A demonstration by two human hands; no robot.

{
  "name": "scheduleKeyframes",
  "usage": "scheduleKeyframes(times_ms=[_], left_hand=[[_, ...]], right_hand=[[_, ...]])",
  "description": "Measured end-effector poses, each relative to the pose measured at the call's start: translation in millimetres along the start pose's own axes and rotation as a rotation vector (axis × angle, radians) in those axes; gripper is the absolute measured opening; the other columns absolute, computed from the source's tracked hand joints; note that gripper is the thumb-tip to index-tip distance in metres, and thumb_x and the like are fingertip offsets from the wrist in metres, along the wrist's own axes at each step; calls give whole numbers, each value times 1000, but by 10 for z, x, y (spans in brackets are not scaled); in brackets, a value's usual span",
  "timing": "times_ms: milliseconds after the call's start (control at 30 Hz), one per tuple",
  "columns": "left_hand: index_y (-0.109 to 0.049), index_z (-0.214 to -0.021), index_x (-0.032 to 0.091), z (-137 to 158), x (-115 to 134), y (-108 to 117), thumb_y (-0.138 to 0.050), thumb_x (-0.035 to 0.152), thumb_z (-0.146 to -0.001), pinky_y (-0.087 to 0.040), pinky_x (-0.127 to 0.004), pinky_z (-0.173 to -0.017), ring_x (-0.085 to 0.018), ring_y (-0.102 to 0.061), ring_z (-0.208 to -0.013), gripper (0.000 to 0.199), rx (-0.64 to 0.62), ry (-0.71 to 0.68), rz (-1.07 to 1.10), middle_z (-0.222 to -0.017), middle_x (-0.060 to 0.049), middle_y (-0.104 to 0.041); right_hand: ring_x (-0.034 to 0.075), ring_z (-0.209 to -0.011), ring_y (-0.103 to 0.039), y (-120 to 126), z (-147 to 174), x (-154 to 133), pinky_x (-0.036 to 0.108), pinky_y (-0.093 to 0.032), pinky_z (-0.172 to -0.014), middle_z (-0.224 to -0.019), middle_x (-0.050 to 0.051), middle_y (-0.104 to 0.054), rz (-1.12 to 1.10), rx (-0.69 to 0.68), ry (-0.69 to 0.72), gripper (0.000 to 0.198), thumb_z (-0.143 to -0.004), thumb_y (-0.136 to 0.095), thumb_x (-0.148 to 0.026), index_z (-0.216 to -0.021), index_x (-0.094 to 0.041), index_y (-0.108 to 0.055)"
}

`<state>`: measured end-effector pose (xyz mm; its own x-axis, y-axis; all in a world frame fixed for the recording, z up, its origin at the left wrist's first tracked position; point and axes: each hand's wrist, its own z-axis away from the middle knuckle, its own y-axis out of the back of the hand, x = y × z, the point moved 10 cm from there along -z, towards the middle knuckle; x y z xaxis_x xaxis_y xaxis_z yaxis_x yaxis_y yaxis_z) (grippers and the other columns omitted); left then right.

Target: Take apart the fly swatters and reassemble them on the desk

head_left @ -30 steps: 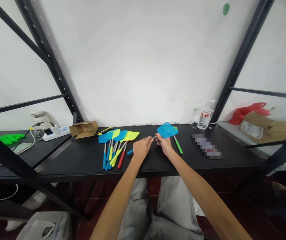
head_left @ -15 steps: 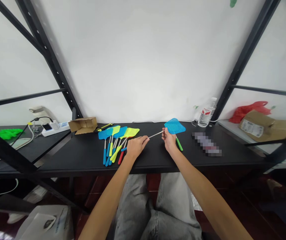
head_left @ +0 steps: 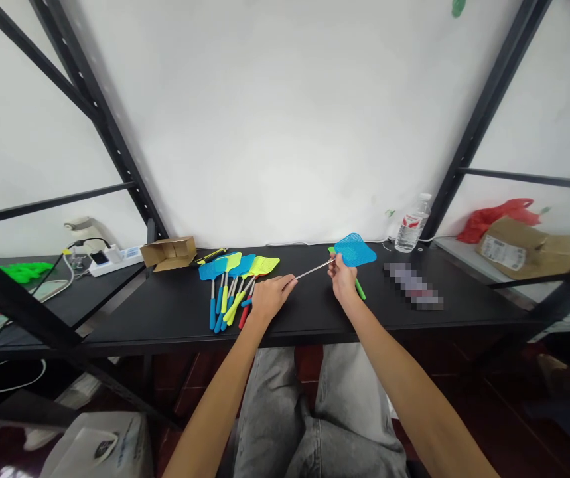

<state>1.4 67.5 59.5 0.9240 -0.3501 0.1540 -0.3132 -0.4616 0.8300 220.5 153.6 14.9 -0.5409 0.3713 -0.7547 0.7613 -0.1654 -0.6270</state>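
Between my two hands stretches a blue fly swatter [head_left: 356, 250] with a thin metal rod. My left hand [head_left: 271, 295] is closed around its handle end, and the blue tip of the handle pokes out at the left. My right hand [head_left: 343, 275] pinches the rod just below the blue mesh head. Under and beside the right hand lies a green fly swatter [head_left: 360, 289], mostly covered. To the left of my left hand, several blue, yellow and red-handled fly swatters [head_left: 233, 307] lie overlapping on the black table [head_left: 155, 315].
A small open cardboard box [head_left: 169, 253] and a yellow-black cutter [head_left: 212, 256] lie at the back left. Toward the back right stands a water bottle [head_left: 413, 224], with a blurred-out object [head_left: 413, 286] before it. Black metal posts [head_left: 488, 99] frame both sides.
The swatter's rod now shows longer between my hands, as my right hand and the blue head have shifted slightly right. My left hand keeps its grip. The camera view has moved a little.
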Motion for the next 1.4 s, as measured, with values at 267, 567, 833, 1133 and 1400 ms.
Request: scheduleKeyframes(times_ms=[267,567,833,1133,1400], left_hand=[[-69,-112,30,8,9,52,-34,50,-102,-34,-26,-61,-18,-68,-83,42,92,-2,-36,-94,-4,-74],[-67,-115,31,-23,133,-21,-33,50,-102,-32,-27,-58,-17,-67,-79,41,62,-39,-59,-92,-3,-73],[-68,-116,33,-56,67,-49,-32,53,-102,-33,-26,-60,-17,-68,-83,43,55,-6,-6,-97,-3,-74],[-68,-114,34,-56,88,-35,-31,54,-102,-29,-27,-57,-17,-68,-79,45,71,-22,-31,-94,-1,-75],[-68,-114,30,-1,45,7,-33,50,-102,-32,-26,-60,-17,-68,-83,42,90,-53,4,-96,-3,-75]], right_hand=[[10,-56,-52,-396,180,140,23,-33,-44,-79,4,-69,337,-472,-34,42,-72,-75,-58,-86,-19,-74],[11,-57,-52,-522,277,253,24,-32,-47,-75,6,-70,466,-650,-48,39,-76,-73,-56,-73,-18,-75],[10,-56,-54,-303,136,255,23,-32,-46,-75,4,-68,262,-410,-125,39,-69,-78,-55,-80,-17,-74],[9,-51,-50,-122,63,141,24,-32,-43,-71,1,-61,99,-194,-103,43,-64,-82,-57,-79,-20,-66],[11,-57,-53,-503,378,219,24,-33,-46,-80,4,-70,469,-668,-72,39,-80,-70,-56,-93,-19,-73]])
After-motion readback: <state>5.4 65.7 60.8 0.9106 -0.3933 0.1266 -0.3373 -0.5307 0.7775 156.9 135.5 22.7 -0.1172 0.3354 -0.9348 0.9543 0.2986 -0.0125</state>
